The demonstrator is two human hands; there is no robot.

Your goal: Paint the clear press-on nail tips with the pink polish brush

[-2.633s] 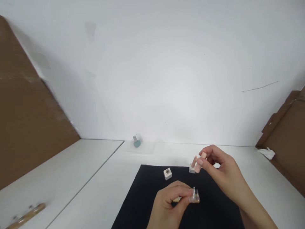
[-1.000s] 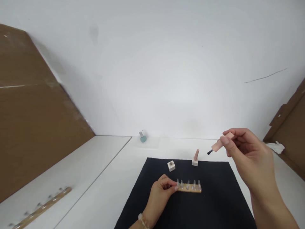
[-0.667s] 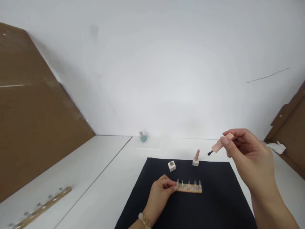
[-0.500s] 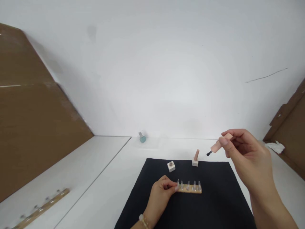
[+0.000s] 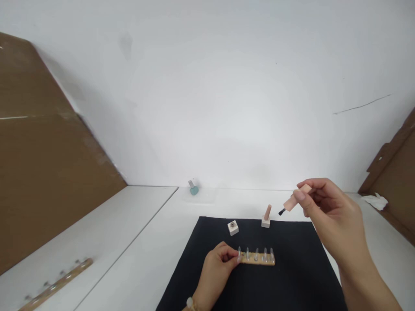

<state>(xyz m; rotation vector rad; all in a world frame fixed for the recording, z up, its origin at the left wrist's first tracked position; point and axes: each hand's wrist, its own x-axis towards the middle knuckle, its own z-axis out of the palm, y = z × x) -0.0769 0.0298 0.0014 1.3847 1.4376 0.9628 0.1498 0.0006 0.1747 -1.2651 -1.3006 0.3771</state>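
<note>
My left hand (image 5: 218, 270) pinches the left end of a small wooden strip (image 5: 256, 258) that carries several clear nail tips and lies on a black mat (image 5: 292, 276). My right hand (image 5: 327, 214) is raised above the mat's right side, fingers closed on a pink-capped polish brush (image 5: 292, 202) whose dark bristle tip points left and down. An open white square bottle (image 5: 232, 227) stands at the mat's far edge. A second white bottle with a pink cap (image 5: 266, 216) stands to its right, just left of the brush tip.
A teal bottle (image 5: 193, 188) stands by the back wall. Another wooden strip with nail tips (image 5: 55, 285) lies on the white table at the near left. Brown cardboard panels (image 5: 42, 172) flank both sides. A crumpled white tissue (image 5: 376, 201) lies at the right.
My left hand laid the strip flat on the mat and stays on its left end. My right hand drew the brush up and out to the right, then drifted slightly down and left.
</note>
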